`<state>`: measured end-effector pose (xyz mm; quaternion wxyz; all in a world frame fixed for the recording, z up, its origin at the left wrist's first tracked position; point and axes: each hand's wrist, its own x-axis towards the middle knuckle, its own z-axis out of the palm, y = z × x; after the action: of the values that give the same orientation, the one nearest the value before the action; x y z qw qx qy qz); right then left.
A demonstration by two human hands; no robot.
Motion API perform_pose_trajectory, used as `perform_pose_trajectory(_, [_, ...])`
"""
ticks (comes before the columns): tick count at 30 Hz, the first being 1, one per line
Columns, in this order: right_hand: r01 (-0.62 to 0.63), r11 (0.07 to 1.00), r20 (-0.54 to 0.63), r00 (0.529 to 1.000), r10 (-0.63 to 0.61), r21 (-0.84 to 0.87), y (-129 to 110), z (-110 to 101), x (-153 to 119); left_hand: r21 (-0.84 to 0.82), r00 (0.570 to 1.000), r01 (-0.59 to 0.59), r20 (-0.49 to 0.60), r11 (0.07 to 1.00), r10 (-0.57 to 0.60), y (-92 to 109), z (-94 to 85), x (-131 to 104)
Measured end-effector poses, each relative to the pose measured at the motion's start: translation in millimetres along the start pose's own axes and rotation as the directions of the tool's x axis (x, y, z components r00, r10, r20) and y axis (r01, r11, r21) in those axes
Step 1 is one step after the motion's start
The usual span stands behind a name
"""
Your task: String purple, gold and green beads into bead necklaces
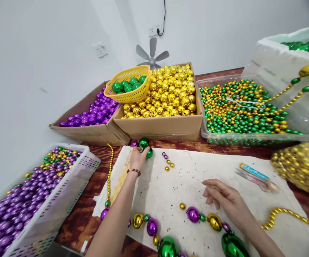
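Your left hand reaches to the far edge of the white sheet, with its fingers bent at two large green balls; one purple ball is just beside them; the fingertips are partly hidden, so I cannot tell whether you grip a ball or only touch it; your right hand hangs above the sheet, its fingers half curled and near together; a thin thread runs slantwise to these fingertips, but I cannot tell if they pinch it; below your right hand lies a row of strung beads, in purple, green and gold; another beaded row lies nearer to your left forearm, with a big green ball at the lower edge of the view; between your hands, a little farther away, are small loose beads, purple and gold; the scissors lie to the right; behind the sheet stand a carton of gold balls, a carton of purple balls, and a yellow basket which holds more green balls.
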<state>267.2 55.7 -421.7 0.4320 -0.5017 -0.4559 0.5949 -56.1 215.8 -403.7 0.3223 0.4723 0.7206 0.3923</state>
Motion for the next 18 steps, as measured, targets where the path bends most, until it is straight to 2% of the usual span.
perform_pose_trajectory(2, [-0.003, 0.999, -0.006, 1.0, 0.003, -0.041, 2, 1, 0, -0.072, 1.0, 0.027, -0.003, 0.997, -0.028, 0, -0.7, -9])
perform_pose_trajectory(5, [0.006, 0.994, 0.0, 1.0, -0.006, -0.108, 1, 6, -1, -0.191, 0.998, 0.017, 0.067, 0.981, -0.004, 7, 1.0, -34])
perform_pose_trajectory(8, [0.08, 0.983, 0.004, 0.997, -0.08, -0.164, -1, 12, -2, -0.33, 0.981, -0.07, 0.148, 0.941, 0.125, 20, 6.9, -63])
perform_pose_trajectory(10, [0.124, 0.972, 0.025, 0.992, -0.121, -0.199, -3, 15, -3, -0.381, 0.956, -0.161, 0.17, 0.91, 0.24, 31, 12.1, -78])
perform_pose_trajectory(12, [0.142, 0.963, 0.065, 0.989, -0.13, -0.228, -5, 16, -5, -0.405, 0.939, -0.204, 0.178, 0.892, 0.295, 43, 17.2, -88])
perform_pose_trajectory(13, [0.147, 0.961, 0.084, 0.988, -0.131, -0.235, -6, 16, -6, -0.439, 0.939, -0.182, 0.188, 0.88, 0.288, 48, 19.6, -91])
perform_pose_trajectory(15, [0.155, 0.959, 0.108, 0.985, -0.132, -0.237, -8, 15, -9, -0.574, 0.942, -0.047, 0.248, 0.818, 0.228, 58, 23.8, -94])
perform_pose_trajectory(18, [0.177, 0.952, 0.126, 0.981, -0.149, -0.251, -8, 15, -12, -0.753, 0.908, 0.262, 0.404, 0.604, 0.111, 70, 28.3, -95])
